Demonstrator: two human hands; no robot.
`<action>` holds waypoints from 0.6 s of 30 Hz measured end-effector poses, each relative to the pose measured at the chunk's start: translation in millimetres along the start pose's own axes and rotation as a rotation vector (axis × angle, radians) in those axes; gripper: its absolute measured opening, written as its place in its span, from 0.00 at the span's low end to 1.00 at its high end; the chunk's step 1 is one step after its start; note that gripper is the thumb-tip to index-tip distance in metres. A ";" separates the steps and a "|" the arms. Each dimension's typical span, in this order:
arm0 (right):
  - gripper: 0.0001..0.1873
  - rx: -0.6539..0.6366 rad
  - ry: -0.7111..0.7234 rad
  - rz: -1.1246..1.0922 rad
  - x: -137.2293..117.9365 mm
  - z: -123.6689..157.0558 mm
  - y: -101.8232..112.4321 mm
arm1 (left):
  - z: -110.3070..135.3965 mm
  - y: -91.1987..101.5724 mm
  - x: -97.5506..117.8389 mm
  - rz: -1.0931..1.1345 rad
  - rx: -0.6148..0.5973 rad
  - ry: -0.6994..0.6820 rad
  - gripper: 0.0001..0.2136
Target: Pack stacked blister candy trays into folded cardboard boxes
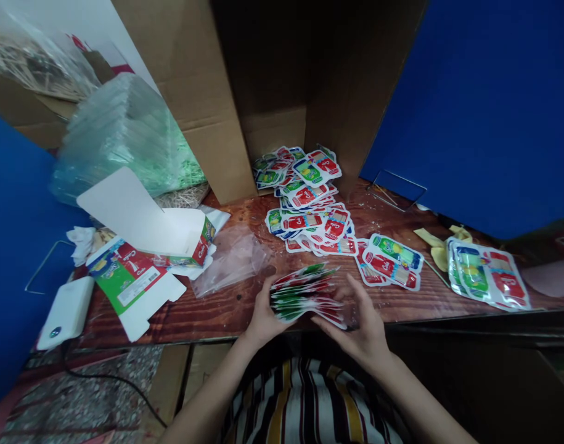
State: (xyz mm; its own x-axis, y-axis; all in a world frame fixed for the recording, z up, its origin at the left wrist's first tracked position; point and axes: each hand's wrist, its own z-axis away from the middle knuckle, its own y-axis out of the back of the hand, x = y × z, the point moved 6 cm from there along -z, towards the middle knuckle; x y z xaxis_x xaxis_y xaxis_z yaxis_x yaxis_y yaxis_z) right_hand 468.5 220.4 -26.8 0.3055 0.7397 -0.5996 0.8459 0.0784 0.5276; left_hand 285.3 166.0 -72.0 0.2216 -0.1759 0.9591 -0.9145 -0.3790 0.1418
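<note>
My left hand (263, 311) is closed round the left end of a fanned stack of flat red and green printed packets (304, 295), held at the table's front edge. At the right end, my right hand (365, 324) curves about the stack, its thumb against the near side and its fingers beside the far corner. Just beyond lies a heap of similar packets (304, 225), marked "Cola" in red. A few loose packets (392, 262) overlap to the right of it. Farther right sits a neater pile of packets (489, 274).
An open printed carton (171, 234) and a clear plastic bag (230, 259) lie to the left. A white power bank (66, 313) with a cable sits at the left edge. Behind the heap stands a large cardboard box (189, 80). Blue panels (489, 111) flank the table.
</note>
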 end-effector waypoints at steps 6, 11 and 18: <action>0.41 -0.071 0.123 0.119 -5.8 -4.8 -1.7 | 1.5 0.4 -4.0 -0.024 0.010 0.019 0.30; 0.40 -0.045 0.161 0.099 -2.1 1.5 -3.5 | 0.5 -0.4 -1.6 -0.006 0.000 0.003 0.30; 0.35 -0.013 0.100 0.078 -4.1 -1.3 0.7 | -0.4 0.4 0.5 -0.049 0.004 0.034 0.30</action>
State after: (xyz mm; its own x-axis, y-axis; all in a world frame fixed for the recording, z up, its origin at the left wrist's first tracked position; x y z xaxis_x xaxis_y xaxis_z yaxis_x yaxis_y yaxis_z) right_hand 467.3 218.4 -23.1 0.3241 0.8068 -0.4940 0.8153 0.0267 0.5785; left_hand 284.9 166.1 -71.4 0.2549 -0.1263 0.9587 -0.9012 -0.3904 0.1882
